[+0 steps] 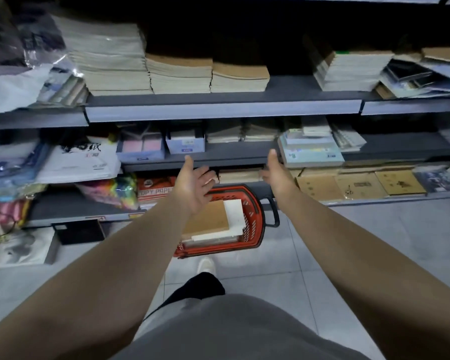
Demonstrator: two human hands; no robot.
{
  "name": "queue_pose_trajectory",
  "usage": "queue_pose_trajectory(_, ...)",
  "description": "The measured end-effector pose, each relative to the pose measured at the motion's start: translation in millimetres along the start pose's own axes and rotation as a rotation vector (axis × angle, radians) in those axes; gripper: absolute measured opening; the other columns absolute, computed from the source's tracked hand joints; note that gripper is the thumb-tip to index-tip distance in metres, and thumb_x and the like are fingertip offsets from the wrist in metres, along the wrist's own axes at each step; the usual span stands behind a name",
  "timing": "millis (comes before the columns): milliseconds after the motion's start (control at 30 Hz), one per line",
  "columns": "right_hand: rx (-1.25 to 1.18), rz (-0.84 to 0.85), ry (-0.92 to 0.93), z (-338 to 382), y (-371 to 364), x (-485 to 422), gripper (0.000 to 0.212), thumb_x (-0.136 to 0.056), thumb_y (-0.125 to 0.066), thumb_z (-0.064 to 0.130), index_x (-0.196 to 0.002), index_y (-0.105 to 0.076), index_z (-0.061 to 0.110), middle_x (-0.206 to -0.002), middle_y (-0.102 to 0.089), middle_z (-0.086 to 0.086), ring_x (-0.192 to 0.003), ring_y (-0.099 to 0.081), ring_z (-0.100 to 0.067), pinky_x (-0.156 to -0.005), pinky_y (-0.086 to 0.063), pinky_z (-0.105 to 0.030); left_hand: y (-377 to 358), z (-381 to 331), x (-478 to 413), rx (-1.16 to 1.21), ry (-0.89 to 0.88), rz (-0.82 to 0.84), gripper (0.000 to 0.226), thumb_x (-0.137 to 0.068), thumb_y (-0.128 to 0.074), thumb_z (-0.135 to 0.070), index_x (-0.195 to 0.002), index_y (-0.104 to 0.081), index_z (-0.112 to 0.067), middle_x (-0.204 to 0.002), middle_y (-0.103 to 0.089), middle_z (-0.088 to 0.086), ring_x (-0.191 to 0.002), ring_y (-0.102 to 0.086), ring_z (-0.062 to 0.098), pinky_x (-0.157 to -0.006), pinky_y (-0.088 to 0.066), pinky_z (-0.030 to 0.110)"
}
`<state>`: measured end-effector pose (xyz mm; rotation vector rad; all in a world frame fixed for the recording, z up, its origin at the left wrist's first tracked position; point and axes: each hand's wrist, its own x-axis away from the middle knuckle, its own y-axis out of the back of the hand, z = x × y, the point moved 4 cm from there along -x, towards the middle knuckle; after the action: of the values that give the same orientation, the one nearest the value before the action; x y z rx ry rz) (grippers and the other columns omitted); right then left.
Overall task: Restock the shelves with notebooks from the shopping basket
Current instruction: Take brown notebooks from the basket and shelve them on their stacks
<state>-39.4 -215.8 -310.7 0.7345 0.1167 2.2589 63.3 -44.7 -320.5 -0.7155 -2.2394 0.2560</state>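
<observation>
Both arms stretch toward the shelves (218,111). The left hand (192,184) and right hand (277,175) face palm to palm, fingers straight and loose, holding nothing. At six o'clock from them, the basket (256,209) sits on the floor, with notebooks (208,216) stacked inside.

Seen from a head-worn camera, the left hand (192,183) and right hand (276,175) are uncovered. The left forearm (109,268) and right forearm (361,250) are shown bare as far as the frame's lower edge. A plain grey garment (244,331) of smooth, matte cloth is seen at bottom centre; whether shorts or a shirt hem cannot be told. Beyond it a black leg covering (205,284) is met by an off-white, round-toed shoe (206,266).
</observation>
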Motion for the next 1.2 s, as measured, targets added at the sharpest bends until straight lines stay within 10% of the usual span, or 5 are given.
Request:
queue_pose_trajectory(700,0.011,0.047,-0.259,-95.7,-82.0,-3.8,0.073,-0.091,-0.026,0.071,-0.132,-0.055,0.018,-0.124,-0.065,-0.001,-0.117,-0.057,-0.025,-0.109,-0.036,-0.046,92.9,47.5,-22.7,-0.051,0.192,-0.115,0.08,-0.093,-0.019,-0.072,-0.153,-0.027,-0.02,-0.156,-0.032,0.004,-0.145,-0.026,0.025,-0.116,-0.017,0.048)
queue_pose_trajectory(1200,0.109,-0.006,-0.132,-124.2,-164.4,-59.3,0.046,-0.097,-0.031,0.059,-0.069,-0.053,0.031,-0.073,-0.06,0.015,-0.073,-0.056,-0.004,-0.057,-0.037,-0.022,157.8,52.8,-107.9,-0.086,0.323,-0.039,0.079,-0.093,-0.027,-0.07,-0.153,-0.027,-0.017,-0.158,-0.027,0.009,-0.145,-0.025,0.028,-0.116,-0.018,0.05)
